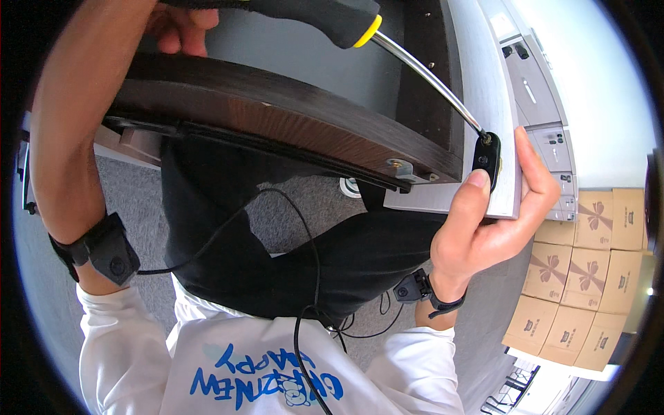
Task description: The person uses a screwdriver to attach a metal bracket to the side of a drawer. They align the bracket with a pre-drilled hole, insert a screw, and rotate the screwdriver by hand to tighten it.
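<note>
A screwdriver (339, 19) with a black and yellow handle slants across the top, its steel shaft reaching down right to a screw on a small black oval fitting (487, 160). That fitting lies on the pale board (477, 90). My right hand (487, 221) pinches there, thumb on the fitting's lower end and index finger bent around the board's outer edge. Curled fingers of my left hand (181, 31) show beneath the rear of the screwdriver handle; the rest of that hand is cut off by the upper edge. It appears closed on the handle.
A dark wood-grain cabinet frame (277, 111) stands before me, with a metal bracket (401, 168) near its corner. Stacked cardboard boxes (564, 277) stand at right, below grey cabinets (536, 86). A black cable (315, 249) loops over my lap between wrist-worn devices.
</note>
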Tool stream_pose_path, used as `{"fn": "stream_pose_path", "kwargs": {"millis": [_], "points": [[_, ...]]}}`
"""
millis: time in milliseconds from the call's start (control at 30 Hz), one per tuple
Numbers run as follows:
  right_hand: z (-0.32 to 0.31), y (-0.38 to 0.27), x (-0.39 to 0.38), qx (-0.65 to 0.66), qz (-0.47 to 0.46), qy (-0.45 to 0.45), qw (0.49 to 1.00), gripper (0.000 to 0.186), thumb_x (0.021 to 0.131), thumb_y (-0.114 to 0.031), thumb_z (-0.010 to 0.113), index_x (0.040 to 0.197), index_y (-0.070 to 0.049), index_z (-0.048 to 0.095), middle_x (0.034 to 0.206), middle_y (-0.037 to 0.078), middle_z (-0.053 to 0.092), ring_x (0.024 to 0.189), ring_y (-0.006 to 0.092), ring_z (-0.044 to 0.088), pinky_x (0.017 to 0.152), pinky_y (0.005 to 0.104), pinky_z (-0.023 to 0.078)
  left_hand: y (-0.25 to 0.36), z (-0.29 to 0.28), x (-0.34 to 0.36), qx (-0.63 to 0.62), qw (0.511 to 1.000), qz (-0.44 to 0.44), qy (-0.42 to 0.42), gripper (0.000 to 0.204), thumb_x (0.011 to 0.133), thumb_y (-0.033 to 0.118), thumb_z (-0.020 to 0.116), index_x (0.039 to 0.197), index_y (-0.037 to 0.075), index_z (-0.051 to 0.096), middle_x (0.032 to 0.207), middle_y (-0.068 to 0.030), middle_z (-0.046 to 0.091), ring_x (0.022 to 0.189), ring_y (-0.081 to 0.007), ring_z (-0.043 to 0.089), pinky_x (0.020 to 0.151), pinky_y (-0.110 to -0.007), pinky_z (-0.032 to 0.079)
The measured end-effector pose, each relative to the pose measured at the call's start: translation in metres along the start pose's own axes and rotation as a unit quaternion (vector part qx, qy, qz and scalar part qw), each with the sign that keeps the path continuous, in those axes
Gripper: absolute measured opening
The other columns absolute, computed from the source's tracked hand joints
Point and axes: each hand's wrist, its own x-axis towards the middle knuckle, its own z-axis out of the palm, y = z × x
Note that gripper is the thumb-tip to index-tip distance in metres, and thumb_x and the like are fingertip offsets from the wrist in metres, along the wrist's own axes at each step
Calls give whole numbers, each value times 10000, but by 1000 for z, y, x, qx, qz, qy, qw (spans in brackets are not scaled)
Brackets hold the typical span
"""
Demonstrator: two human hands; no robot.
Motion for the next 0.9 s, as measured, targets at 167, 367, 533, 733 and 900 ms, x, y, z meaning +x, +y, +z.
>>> {"fn": "stream_pose_path", "kwargs": {"millis": [167, 367, 533, 733, 900], "points": [[1, -1, -2, 19, 25, 14, 999, 466, 737, -72, 599, 1163, 83, 490, 1092, 187, 534, 968, 254, 523, 877, 343, 418, 2, -1, 2, 5, 1000, -2, -14, 562, 928, 491, 426, 1337, 104, 441, 894, -48, 572, 741, -105, 543, 741, -266, 433], [3, -7, 0, -3, 24, 6, 1000, 391, 767, -39, 522, 1147, 52, 496, 1131, 159, 528, 1024, 212, 519, 926, 338, 396, 18, 15, 9, -31, 999, -21, -7, 575, 933, 513, 404, 1337, 105, 439, 887, -48, 574, 741, -105, 546, 734, -265, 434], [1, -5, 0, -13, 18, -1, 1000, 396, 773, -51, 522, 1154, 56, 499, 1117, 157, 522, 1014, 210, 513, 918, 341, 393, 27, 17, 17, -79, 995, -52, 13, 596, 935, 544, 376, 1334, 107, 441, 871, -48, 574, 737, -105, 548, 717, -262, 435], [3, -3, -1, -9, 18, 7, 1000, 401, 773, -48, 520, 1159, 58, 500, 1106, 152, 520, 1003, 207, 512, 911, 336, 390, 4, 13, 19, -103, 992, -77, -3, 524, 925, 480, 450, 1307, 122, 474, 959, -73, 571, 834, -131, 569, 780, -270, 453], [0, -10, 0, -1, 25, 3, 1000, 400, 770, -39, 518, 1158, 56, 500, 1103, 154, 526, 1004, 207, 514, 911, 337, 393, -76, -3, 20, -110, 992, -67, 4, 519, 924, 472, 455, 1307, 123, 475, 968, -75, 570, 844, -133, 569, 786, -271, 453]]}}
